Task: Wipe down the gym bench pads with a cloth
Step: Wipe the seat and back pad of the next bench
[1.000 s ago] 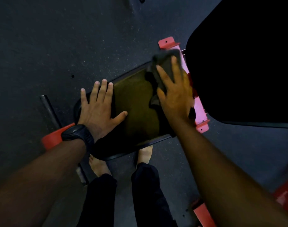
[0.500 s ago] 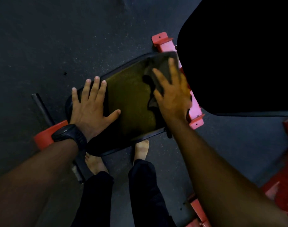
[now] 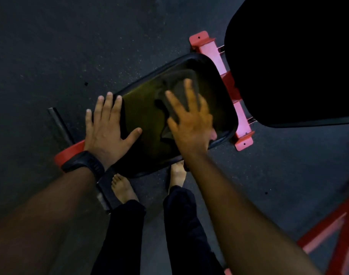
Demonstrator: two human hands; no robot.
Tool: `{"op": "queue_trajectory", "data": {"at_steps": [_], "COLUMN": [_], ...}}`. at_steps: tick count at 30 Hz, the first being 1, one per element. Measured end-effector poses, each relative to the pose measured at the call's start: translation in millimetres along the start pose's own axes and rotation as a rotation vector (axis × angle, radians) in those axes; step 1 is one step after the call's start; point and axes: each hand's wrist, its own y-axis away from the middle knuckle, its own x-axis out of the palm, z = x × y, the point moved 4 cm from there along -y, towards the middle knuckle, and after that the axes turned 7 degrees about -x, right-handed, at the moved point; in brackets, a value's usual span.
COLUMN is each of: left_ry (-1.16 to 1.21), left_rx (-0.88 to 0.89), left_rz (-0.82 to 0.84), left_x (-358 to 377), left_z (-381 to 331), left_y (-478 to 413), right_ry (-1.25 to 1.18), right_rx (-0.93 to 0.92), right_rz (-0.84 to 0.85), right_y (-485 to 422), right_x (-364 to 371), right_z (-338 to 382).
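Black trousers [image 3: 177,225] and bare feet [image 3: 123,188] are closest, toes right at the near edge of the seat pad [image 3: 146,120]. Next up is the left hand [image 3: 108,128], black watch [image 3: 82,162] on the wrist. It lies flat on the pad's left end with fingers straight and thumb out, holding nothing, just bracing.

Toward the pad's far right corner, the right hand [image 3: 189,124] is spread flat on top of the dark cloth [image 3: 178,90], pressing it into the vinyl rather than gripping it. It's a bit blurred, so I can't tell what the thumb is doing.

Looks like mid-wipe on the seat to me. I'd guess the next pass needs to drag the cloth toward the left end, which means lifting that bracing hand.

Beyond the pad's right edge there's the red frame [image 3: 214,54], then the big back pad [image 3: 288,66], which probably needs doing after.
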Motion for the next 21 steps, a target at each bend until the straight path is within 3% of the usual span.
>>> {"op": "queue_trajectory", "data": {"at_steps": [2, 4, 7, 11, 18, 21], "left_ry": [0.021, 0.032, 0.094, 0.113, 0.059, 0.055], "left_rx": [-0.024, -0.059, -0.055, -0.02, -0.075, -0.039], "left_rz": [0.004, 0.013, 0.006, 0.005, -0.032, -0.028], "left_x": [-0.3, 3.3, 8.1, 6.9, 7.7, 10.2], "left_z": [2.2, 4.3, 5.8, 16.2, -5.9, -32.6], "left_y": [1.8, 4.1, 10.5, 18.0, 17.8, 14.6], "right_ry": [-0.05, -0.113, -0.202, -0.106, 0.238, 0.399], "right_rx": [0.351, 0.43, 0.149, -0.072, -0.119, -0.263], "right_rz": [-0.074, -0.066, -0.031, -0.028, 0.199, 0.289], "right_y": [38.1, 78.0, 92.9, 37.9, 20.3, 17.3], "right_x": [-0.4, 7.8, 22.2, 15.7, -17.4, -40.5], "right_z": [5.8, 46.9, 105.3, 81.1, 15.2, 6.9]}}
